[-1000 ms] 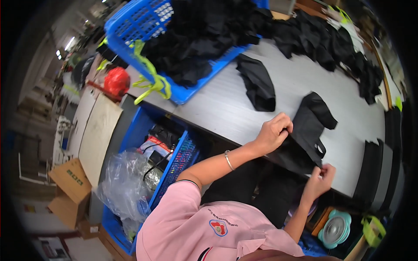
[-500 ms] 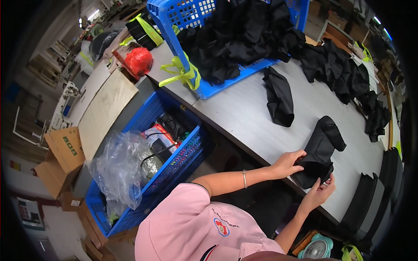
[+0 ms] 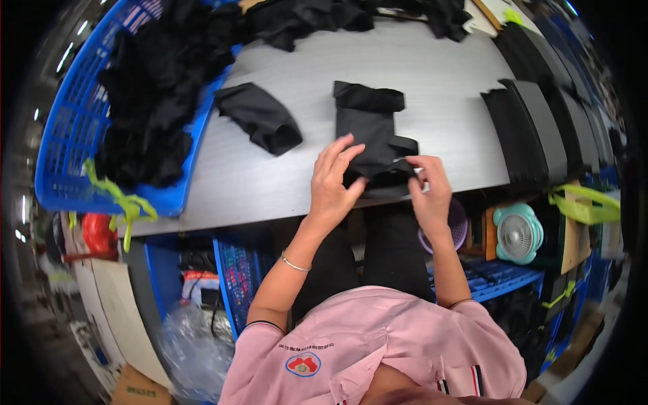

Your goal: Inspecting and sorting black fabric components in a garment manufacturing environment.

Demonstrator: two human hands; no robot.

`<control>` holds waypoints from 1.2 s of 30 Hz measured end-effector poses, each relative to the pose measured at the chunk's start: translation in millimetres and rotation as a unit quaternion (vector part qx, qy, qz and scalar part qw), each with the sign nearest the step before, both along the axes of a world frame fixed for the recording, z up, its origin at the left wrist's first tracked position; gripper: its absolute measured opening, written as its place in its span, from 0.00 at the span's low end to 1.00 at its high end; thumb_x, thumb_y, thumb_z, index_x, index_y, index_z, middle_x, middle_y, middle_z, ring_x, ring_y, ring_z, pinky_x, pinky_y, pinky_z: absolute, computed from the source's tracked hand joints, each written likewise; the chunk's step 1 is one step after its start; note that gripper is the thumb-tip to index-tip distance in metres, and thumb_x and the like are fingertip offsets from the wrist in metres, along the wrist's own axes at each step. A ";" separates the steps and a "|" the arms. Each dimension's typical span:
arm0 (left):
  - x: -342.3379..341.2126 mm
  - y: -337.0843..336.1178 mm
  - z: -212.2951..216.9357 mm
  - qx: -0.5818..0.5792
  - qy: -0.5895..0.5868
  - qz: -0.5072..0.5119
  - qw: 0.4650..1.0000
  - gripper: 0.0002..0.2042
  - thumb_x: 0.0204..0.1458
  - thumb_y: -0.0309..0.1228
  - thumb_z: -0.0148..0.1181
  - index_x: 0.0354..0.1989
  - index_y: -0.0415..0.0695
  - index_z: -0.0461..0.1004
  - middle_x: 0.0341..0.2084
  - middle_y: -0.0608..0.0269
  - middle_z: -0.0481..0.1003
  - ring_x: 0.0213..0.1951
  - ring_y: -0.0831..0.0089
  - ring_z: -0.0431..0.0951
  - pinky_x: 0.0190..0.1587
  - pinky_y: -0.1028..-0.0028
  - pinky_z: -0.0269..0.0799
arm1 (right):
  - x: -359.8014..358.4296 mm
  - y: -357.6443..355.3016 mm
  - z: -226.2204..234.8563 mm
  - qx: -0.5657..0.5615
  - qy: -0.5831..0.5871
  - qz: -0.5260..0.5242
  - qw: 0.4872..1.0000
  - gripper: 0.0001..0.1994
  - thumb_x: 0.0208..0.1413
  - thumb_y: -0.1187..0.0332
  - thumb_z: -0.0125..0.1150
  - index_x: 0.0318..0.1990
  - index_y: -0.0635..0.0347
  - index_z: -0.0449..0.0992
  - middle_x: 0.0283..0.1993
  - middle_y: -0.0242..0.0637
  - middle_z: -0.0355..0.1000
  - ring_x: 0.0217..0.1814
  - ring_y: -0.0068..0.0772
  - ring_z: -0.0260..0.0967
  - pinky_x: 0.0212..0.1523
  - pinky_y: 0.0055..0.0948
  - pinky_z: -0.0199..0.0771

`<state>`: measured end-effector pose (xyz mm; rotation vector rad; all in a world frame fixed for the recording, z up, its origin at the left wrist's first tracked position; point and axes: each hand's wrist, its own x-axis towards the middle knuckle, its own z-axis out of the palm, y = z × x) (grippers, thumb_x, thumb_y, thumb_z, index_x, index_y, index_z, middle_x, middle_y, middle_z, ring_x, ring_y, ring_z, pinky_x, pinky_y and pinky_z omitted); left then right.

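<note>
grey tabletop (image 3: 449,88) bears folded dull-black cloth (image 3: 366,127), left hand (image 3: 330,189) open over it, right hand (image 3: 433,196) curled, grip unclear

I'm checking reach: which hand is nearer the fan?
Right. The right hand is left of the fan and higher in the picture, at the right edge of the black piece; the left hand is farther left, at the piece's left side.

Silvery-grey table (image 3: 442,81), apparently ceiling lights (image 3: 65,57) at far left
</note>
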<state>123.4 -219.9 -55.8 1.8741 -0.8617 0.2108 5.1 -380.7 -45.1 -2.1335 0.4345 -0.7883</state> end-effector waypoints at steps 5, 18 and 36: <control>26.2 -37.0 -22.4 0.057 0.119 0.054 0.990 0.09 0.57 0.30 0.60 0.40 0.37 0.78 0.33 0.49 0.79 0.33 0.53 0.79 0.38 0.66 0.73 | -9.8 -11.4 -7.1 0.029 -0.008 0.071 0.997 0.21 0.50 0.77 0.67 0.53 0.60 0.73 0.49 0.40 0.67 0.33 0.31 0.70 0.34 0.26 0.72; 30.6 -12.1 -27.8 -0.059 0.131 0.127 0.981 0.17 0.54 0.30 0.64 0.50 0.36 0.74 0.48 0.58 0.76 0.49 0.69 0.73 0.54 0.72 0.64 | -109.7 -284.1 49.8 -0.303 0.150 -0.386 0.858 0.24 0.48 0.57 0.71 0.51 0.59 0.77 0.50 0.39 0.70 0.54 0.42 0.69 0.53 0.38 0.68; -112.9 5.4 -29.9 -0.223 0.533 -0.188 0.795 0.23 0.65 0.43 0.48 0.59 0.36 0.67 0.55 0.52 0.72 0.54 0.66 0.74 0.55 0.69 0.70 | -91.8 -106.2 33.4 -0.549 0.176 -0.169 0.799 0.06 0.43 0.70 0.57 0.32 0.56 0.71 0.30 0.33 0.63 0.34 0.32 0.66 0.28 0.27 0.66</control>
